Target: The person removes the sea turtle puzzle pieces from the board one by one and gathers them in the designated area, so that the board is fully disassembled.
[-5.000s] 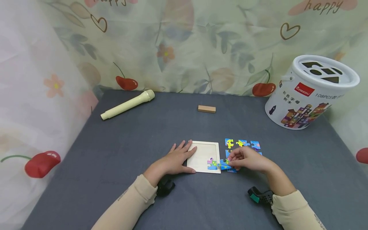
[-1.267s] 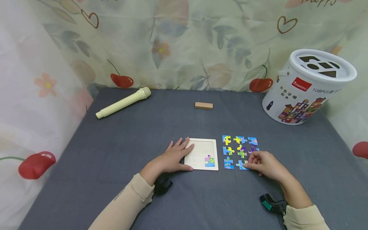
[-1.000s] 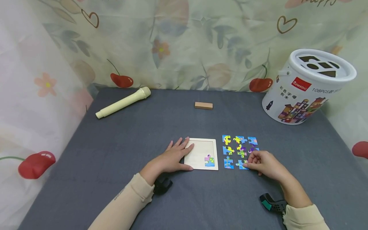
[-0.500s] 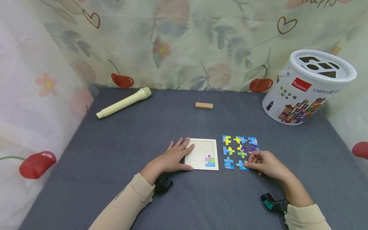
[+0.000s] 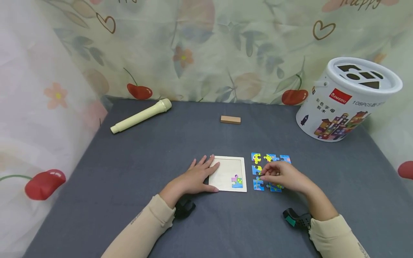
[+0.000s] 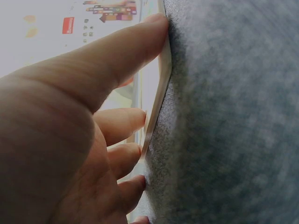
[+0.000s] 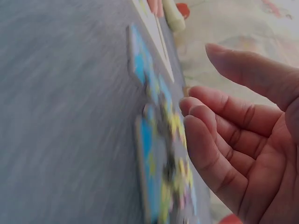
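Note:
My left hand (image 5: 193, 179) rests with spread fingers on the left side of a square wooden puzzle tray (image 5: 224, 171); in the left wrist view, the thumb (image 6: 126, 51) lies along its edge. One pink, green and blue jigsaw piece (image 5: 237, 182) sits in the tray's lower right corner. Right of the tray, several loose pieces lie in rows, among them a blue one (image 5: 258, 185) and a blue-green one (image 5: 275, 188). Over these hovers my right hand (image 5: 287, 175), hiding some of them. In the right wrist view its thumb stands apart from the loosely bent fingers, with nothing between them.
A cream microphone-shaped stick (image 5: 142, 116) lies at the back left. A small brown wooden block (image 5: 230, 120) is at the back middle. The white block bucket (image 5: 345, 104) with shape holes in its lid stands at the back right, before a patterned curtain (image 5: 219, 53).
The right hand first carried a jigsaw piece from beside the tray to the loose bottom row. It has since let go and shifted left and away from me; the left hand stays on the tray.

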The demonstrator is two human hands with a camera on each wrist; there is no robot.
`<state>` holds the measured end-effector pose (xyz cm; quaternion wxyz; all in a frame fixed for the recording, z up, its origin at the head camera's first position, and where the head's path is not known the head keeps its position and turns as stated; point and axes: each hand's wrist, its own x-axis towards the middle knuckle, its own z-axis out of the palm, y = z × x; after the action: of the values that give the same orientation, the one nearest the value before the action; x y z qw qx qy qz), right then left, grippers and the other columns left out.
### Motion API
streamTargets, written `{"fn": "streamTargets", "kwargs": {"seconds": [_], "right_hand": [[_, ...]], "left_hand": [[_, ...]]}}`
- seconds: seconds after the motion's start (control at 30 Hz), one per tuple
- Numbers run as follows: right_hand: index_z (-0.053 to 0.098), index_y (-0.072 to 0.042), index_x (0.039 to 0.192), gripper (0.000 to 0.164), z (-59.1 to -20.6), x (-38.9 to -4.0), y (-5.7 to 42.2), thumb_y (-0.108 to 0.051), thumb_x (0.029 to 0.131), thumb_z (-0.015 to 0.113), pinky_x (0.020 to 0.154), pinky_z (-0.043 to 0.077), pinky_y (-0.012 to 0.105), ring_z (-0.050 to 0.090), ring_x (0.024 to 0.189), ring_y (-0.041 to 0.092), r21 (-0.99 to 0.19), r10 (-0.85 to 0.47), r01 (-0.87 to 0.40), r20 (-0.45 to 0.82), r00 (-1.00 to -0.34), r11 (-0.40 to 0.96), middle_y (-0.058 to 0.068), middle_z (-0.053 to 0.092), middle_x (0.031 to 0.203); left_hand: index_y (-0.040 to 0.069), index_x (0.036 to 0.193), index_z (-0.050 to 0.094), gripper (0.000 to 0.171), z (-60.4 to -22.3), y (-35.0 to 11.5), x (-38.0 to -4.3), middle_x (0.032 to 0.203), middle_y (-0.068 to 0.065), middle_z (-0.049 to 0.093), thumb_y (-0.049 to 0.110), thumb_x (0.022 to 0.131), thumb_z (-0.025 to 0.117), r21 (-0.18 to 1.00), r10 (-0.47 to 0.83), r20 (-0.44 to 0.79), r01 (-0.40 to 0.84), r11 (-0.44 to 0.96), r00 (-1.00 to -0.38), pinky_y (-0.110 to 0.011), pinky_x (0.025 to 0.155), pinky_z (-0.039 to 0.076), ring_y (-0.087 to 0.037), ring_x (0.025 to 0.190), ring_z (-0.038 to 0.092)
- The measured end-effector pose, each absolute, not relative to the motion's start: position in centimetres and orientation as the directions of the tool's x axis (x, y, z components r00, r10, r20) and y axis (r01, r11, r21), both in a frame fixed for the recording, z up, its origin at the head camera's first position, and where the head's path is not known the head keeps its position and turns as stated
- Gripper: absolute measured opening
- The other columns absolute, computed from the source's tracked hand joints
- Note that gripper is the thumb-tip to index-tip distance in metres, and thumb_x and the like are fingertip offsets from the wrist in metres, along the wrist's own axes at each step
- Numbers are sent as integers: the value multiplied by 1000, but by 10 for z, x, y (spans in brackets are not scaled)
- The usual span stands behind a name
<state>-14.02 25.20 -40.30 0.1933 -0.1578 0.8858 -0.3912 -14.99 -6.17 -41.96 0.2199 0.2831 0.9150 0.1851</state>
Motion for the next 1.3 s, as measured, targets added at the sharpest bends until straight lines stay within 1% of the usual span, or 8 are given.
{"fn": "streamTargets", "kwargs": {"seconds": [0.07, 0.2, 0.47, 0.6, 0.73, 0.97, 1.1, 1.3], "right_hand": [[65, -5, 94, 24, -403, -145, 245, -26, 84, 69, 60, 45, 21, 51, 71, 10, -744, -454, -165, -203, -867, 648, 2, 58, 79], [65, -4, 97, 26, -402, -154, 230, -24, 82, 71, 62, 45, 21, 52, 71, 11, -733, -487, -203, -196, -851, 650, 1, 59, 79], [66, -3, 100, 25, -397, -166, 202, -16, 80, 73, 58, 46, 22, 54, 68, 11, -722, -546, -242, -219, -809, 648, 7, 63, 90], [66, -2, 99, 25, -397, -169, 191, -15, 79, 73, 59, 46, 22, 53, 68, 12, -731, -575, -237, -250, -779, 640, 7, 63, 88], [67, -2, 98, 23, -398, -169, 186, -13, 79, 73, 58, 47, 23, 52, 64, 11, -740, -599, -232, -275, -752, 631, 4, 62, 82], [69, -3, 93, 18, -402, -168, 184, -14, 79, 73, 56, 46, 22, 51, 62, 7, -728, -616, -272, -254, -746, 629, 3, 63, 76], [69, -2, 91, 15, -404, -168, 183, -12, 81, 72, 57, 45, 21, 51, 64, 8, -735, -619, -264, -260, -741, 624, 2, 62, 75], [68, -2, 90, 13, -404, -166, 181, -12, 81, 71, 57, 45, 21, 51, 64, 8, -724, -596, -255, -259, -760, 640, 1, 61, 73]], "left_hand": [[21, 149, 20, 86, -420, -62, -150, 158, -3, 4, 51, 82, 64, 463, 599, -296, 437, 771, -744, -52, 116, 1, -27, 146, 0], [21, 149, 20, 86, -420, -61, -150, 158, -3, 4, 51, 82, 64, 463, 599, -292, 438, 771, -746, -52, 116, 1, -27, 146, 0], [21, 149, 21, 85, -419, -61, -149, 158, -4, 5, 52, 82, 64, 459, 595, -301, 434, 775, -745, -53, 115, 2, -27, 146, 1], [21, 149, 21, 85, -419, -61, -150, 158, -4, 5, 52, 82, 63, 459, 591, -305, 428, 779, -747, -53, 115, 2, -28, 146, 1], [21, 149, 21, 85, -418, -61, -150, 158, -4, 4, 52, 82, 63, 461, 593, -306, 429, 777, -745, -53, 115, 1, -28, 146, 1], [21, 149, 22, 85, -418, -61, -151, 158, -4, 5, 52, 82, 63, 460, 595, -303, 433, 775, -744, -53, 115, 1, -28, 146, 1], [20, 149, 22, 85, -418, -61, -151, 158, -4, 5, 52, 82, 63, 458, 596, -300, 435, 775, -745, -53, 115, 1, -28, 146, 1], [21, 149, 22, 85, -419, -61, -151, 158, -4, 5, 52, 82, 63, 457, 595, -301, 435, 776, -745, -53, 115, 1, -28, 146, 1]]}}
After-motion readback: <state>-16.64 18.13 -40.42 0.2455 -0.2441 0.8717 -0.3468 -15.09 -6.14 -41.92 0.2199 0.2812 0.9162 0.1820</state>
